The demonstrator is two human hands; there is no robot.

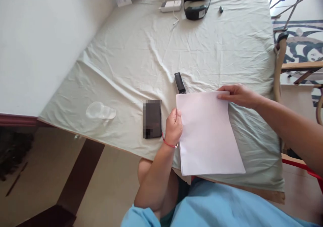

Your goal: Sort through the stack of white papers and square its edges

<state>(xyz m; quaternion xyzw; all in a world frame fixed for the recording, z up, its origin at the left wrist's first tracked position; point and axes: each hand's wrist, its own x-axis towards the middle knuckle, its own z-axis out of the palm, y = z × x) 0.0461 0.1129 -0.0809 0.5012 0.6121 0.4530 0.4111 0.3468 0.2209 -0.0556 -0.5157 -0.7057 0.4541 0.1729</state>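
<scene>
A thin stack of white paper sheets is held over the near edge of the cloth-covered table. My left hand, with a red string at its wrist, is closed on the left edge of the sheets. At their top right corner, my right hand pinches the paper between thumb and fingers. Just beyond the top left corner lies a black object that looks like a stapler; its near end meets the paper's edge. A dark phone-like slab, partly pixelated, rests left of my left hand.
A clear plastic bottle or cup lies on its side on the pale green tablecloth. Farther back are a white box with a cable, a black headset-like device and a small dark item. Chair frames stand along the right.
</scene>
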